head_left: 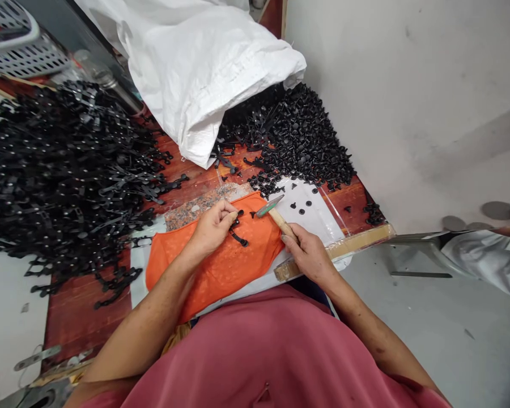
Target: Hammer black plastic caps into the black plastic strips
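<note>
My left hand (215, 226) is closed in a pinch on a black plastic strap piece (239, 238) that lies on an orange cloth (221, 260). My right hand (308, 252) grips the wooden handle of a small hammer (274, 211). Its metal head hangs just right of the strap piece, above the cloth's far edge. A few loose black studs (300, 205) lie on a white sheet beyond the hammer.
A large heap of black straps (63, 170) covers the wooden table at left. A pile of black studs (297, 136) lies at the back right beside a white woven sack (204, 68). Grey wall and floor at right; another person's sleeve (484, 255) at far right.
</note>
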A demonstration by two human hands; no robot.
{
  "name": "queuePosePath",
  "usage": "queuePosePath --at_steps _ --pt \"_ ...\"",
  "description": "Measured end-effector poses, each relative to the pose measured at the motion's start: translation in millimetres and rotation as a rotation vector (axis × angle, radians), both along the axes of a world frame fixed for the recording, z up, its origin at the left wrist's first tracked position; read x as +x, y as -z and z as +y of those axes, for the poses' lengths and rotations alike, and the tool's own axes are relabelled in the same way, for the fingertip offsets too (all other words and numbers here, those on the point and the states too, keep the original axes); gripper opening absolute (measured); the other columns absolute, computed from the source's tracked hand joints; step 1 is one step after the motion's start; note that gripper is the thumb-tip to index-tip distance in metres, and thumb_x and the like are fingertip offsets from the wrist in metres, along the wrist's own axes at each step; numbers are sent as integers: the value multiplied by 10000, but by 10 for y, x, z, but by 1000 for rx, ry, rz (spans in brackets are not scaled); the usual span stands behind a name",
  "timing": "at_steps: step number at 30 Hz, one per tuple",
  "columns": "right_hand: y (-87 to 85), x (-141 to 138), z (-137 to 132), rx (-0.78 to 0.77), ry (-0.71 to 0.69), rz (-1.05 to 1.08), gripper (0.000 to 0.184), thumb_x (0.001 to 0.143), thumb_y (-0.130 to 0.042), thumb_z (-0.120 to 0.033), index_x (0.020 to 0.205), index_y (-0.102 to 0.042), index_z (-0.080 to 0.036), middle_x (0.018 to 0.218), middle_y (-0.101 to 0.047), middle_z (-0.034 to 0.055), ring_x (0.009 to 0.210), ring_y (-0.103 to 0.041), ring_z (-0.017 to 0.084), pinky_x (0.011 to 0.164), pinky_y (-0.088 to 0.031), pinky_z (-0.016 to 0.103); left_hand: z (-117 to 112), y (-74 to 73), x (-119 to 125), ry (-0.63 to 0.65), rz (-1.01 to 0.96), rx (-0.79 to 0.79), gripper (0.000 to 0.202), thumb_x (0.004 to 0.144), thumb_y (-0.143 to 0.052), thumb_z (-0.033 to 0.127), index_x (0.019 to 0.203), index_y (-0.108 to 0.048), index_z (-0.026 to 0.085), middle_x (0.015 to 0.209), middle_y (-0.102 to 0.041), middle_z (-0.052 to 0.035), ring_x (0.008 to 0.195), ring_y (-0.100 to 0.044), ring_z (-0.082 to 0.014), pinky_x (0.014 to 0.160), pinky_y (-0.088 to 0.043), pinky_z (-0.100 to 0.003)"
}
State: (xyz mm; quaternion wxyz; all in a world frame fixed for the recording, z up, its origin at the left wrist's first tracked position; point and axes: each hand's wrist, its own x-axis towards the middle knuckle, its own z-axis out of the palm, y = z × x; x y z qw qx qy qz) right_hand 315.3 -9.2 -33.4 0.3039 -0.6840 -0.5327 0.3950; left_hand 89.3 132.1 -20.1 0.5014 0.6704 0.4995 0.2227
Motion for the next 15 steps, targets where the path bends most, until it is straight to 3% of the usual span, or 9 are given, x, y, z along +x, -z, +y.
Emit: queuePosePath --at_steps 5,8,12,15 --pt "-249 -47 248 76 23 -176 136 941 -558 -345 1003 -642 -259 771 -634 -27 709 -563 178 682 -389 279 -130 -67 -36 -97 -113 -97 258 846 -660 443 883 -541 217 585 -465 86 468 -363 -78 469 -266 -196" --pt "-377 -178 538 134 -65 -313 139 953 -557 -325 1012 -665 -260 860 -704 -9 755 -597 178 685 -373 280 -249 -122 -146 -137 -149 -137 285 856 -661 464 929 -530 222 594 -442 96 437 -312 -68 433 -235 -201" --pt "-353 -358 861 72 -170 -513 180 957 -584 -394 957 -696 -253 911 -741 27 794 -625 198 664 -355 294 -421 -205 -408 -177 -113 -87 259 866 -654 447 903 -539 218 631 -454 79 479 -339 -70 459 -271 -204" --pt "-300 -429 941 51 -190 -544 198 958 -564 -371 947 -712 -240 921 -745 56 804 -633 211 668 -359 304 -539 -254 -602 -218 -71 -56 224 871 -638 420 890 -526 227 643 -461 75 506 -370 -81 492 -316 -207"
